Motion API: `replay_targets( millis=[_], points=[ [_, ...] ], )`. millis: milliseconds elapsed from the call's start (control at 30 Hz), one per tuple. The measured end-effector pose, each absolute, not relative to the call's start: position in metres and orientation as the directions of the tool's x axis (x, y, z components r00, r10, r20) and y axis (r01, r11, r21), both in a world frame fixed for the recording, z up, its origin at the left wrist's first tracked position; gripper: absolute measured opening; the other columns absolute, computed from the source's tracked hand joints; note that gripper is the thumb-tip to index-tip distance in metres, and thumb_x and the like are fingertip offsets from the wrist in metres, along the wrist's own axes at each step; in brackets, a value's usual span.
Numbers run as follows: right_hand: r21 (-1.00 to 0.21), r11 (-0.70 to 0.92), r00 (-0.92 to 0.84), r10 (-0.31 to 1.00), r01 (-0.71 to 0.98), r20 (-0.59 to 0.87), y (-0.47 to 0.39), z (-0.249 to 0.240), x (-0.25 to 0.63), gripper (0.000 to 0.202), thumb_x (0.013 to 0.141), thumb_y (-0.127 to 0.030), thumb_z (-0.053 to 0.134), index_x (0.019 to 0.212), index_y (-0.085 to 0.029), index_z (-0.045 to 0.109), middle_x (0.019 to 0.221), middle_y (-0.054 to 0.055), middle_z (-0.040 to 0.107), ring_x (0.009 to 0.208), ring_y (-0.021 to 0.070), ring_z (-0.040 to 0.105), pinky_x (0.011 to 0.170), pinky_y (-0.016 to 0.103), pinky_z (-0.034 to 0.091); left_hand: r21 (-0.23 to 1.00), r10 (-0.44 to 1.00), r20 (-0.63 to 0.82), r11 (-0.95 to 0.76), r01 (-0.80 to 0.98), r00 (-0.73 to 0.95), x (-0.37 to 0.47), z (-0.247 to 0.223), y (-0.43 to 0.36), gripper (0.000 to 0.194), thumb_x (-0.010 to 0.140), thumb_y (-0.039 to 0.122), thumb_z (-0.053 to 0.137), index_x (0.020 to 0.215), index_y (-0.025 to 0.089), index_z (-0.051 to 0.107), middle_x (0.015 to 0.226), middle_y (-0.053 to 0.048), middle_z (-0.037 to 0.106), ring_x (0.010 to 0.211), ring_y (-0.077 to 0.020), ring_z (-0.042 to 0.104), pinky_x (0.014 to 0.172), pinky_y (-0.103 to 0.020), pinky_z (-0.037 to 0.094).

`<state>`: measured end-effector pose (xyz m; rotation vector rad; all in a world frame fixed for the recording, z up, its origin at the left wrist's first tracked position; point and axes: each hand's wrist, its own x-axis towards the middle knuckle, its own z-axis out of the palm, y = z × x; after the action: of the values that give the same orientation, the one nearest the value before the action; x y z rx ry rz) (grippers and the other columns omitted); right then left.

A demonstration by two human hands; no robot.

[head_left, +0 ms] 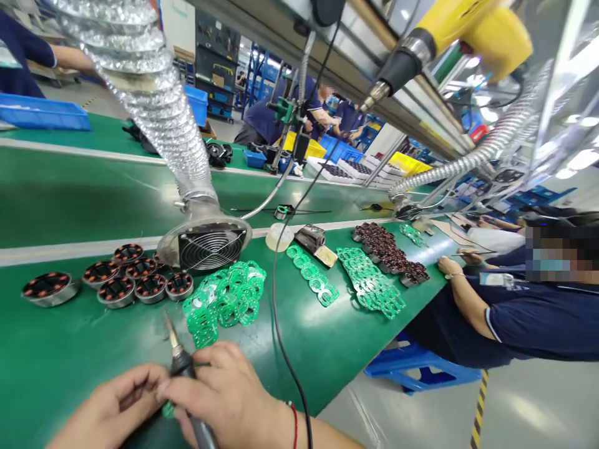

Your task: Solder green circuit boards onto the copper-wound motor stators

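At the bottom of the head view, my right hand (234,396) is wrapped round a soldering iron (181,362), its metal tip pointing up and away from me. Close beside it my left hand (119,402) has its fingers curled in a pinch, the fingertips meeting the right thumb. A small part of a green circuit board (168,409) shows between the hands; most of it is hidden. Just beyond the iron lies a heap of ring-shaped green circuit boards (229,293). Left of the heap sit several round motor stators (116,291) with copper windings in metal rings.
A fume-extractor fan (213,246) on a foil duct (182,131) stands behind the heap. A black cable (281,324) hangs across the bench. Further right lie more green boards (369,284), a soldering iron stand (311,237), dark stators (388,249) and a seated co-worker (515,312). A yellow power tool (449,37) hangs overhead.
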<state>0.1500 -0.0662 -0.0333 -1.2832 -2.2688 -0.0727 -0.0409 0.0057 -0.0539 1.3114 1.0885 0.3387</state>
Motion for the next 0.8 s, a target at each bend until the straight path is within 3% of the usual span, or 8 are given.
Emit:
replay_targets(
  millis=[100, 200, 367, 533, 800],
  points=[
    [-0.395, 0.511, -0.327, 0.834, 0.763, 0.445, -0.076, -0.018, 0.149, 0.026, 0.091, -0.024, 0.052, 0.116, -0.023, 0.06, 0.078, 0.001, 0.071, 0.087, 0.018, 0.064, 0.08, 0.032, 0.049, 0.874, 0.758, -0.419, 0.189, 0.447, 0.5, -0.035, -0.014, -0.001, 0.041, 0.072, 0.059, 0.063, 0.064, 0.019, 0.059, 0.059, 0.002, 0.053, 0.061, -0.0145, 0.048, 0.057, -0.024, 0.04],
    [-0.531, 0.529, -0.251, 0.824, 0.662, 0.507, -0.078, -0.009, 0.152, 0.027, 0.093, -0.014, 0.049, 0.118, -0.021, 0.059, 0.083, 0.002, 0.075, 0.081, 0.0172, 0.066, 0.084, 0.035, 0.052, 0.899, 0.751, -0.388, 0.179, 0.4, 0.534, -0.03, 0.005, 0.002, 0.034, 0.075, 0.052, 0.06, 0.069, 0.018, 0.056, 0.063, 0.003, 0.051, 0.061, -0.0123, 0.045, 0.059, -0.023, 0.038],
    [-0.749, 0.408, 0.08, 0.851, 0.522, 0.519, -0.089, -0.019, 0.161, 0.03, 0.098, -0.025, 0.052, 0.128, -0.023, 0.058, 0.084, 0.002, 0.075, 0.072, 0.0163, 0.072, 0.069, 0.032, 0.058, 0.881, 0.724, -0.456, 0.284, 0.378, 0.518, -0.03, 0.002, 0.005, 0.025, 0.078, 0.042, 0.056, 0.075, 0.018, 0.055, 0.064, 0.004, 0.051, 0.059, -0.0106, 0.045, 0.058, -0.023, 0.037],
    [-0.776, 0.432, 0.157, 0.821, 0.459, 0.55, -0.102, -0.03, 0.168, 0.031, 0.101, -0.04, 0.042, 0.108, -0.023, 0.067, 0.061, -0.002, 0.061, 0.042, 0.0142, 0.057, 0.05, 0.034, 0.054, 0.887, 0.702, -0.449, 0.277, 0.369, 0.553, -0.032, 0.001, 0.005, 0.018, 0.079, 0.034, 0.056, 0.074, 0.017, 0.054, 0.063, 0.004, 0.052, 0.058, -0.0097, 0.044, 0.057, -0.023, 0.037],
    [-0.78, 0.454, 0.072, 0.844, 0.431, 0.531, -0.099, -0.03, 0.168, 0.03, 0.1, -0.041, 0.04, 0.101, -0.024, 0.065, 0.052, -0.004, 0.054, 0.04, 0.0149, 0.053, 0.045, 0.033, 0.049, 0.9, 0.629, -0.432, 0.251, 0.358, 0.646, -0.039, -0.001, 0.014, 0.018, 0.079, 0.033, 0.059, 0.074, 0.016, 0.057, 0.062, 0.004, 0.051, 0.058, -0.0086, 0.044, 0.055, -0.022, 0.035]
  ],
)
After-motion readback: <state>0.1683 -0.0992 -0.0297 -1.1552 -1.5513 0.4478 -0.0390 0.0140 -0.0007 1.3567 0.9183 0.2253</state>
